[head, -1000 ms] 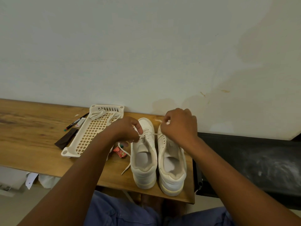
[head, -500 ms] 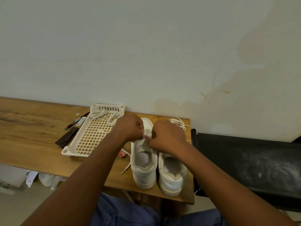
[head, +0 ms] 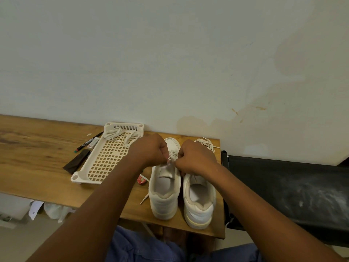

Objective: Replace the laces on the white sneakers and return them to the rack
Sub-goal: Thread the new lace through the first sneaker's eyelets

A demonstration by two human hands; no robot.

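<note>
Two white sneakers stand side by side on the wooden table (head: 37, 163), heels toward me: the left sneaker (head: 164, 193) and the right sneaker (head: 200, 203). My left hand (head: 149, 151) and my right hand (head: 196, 157) meet above the left sneaker's tongue, each pinching the white lace (head: 171, 159) threaded there. One loose end of that lace (head: 144, 198) trails off the shoe's left side. A cream lattice rack (head: 105, 159) lies to the left with laces (head: 120, 136) in its far end. Another bundle of laces (head: 206, 143) lies behind my right hand.
A marker (head: 88, 141), a small white item (head: 93, 142) and a dark flat strip (head: 76, 163) lie left of the rack. A small red packet (head: 141, 180) sits by the left sneaker. A black surface (head: 292, 190) adjoins the table's right edge; the wall is close behind.
My right hand has moved left from over the right sneaker to meet my left hand at the left sneaker's tongue, uncovering the lace bundle behind it. Both hands now pinch the lace close together.
</note>
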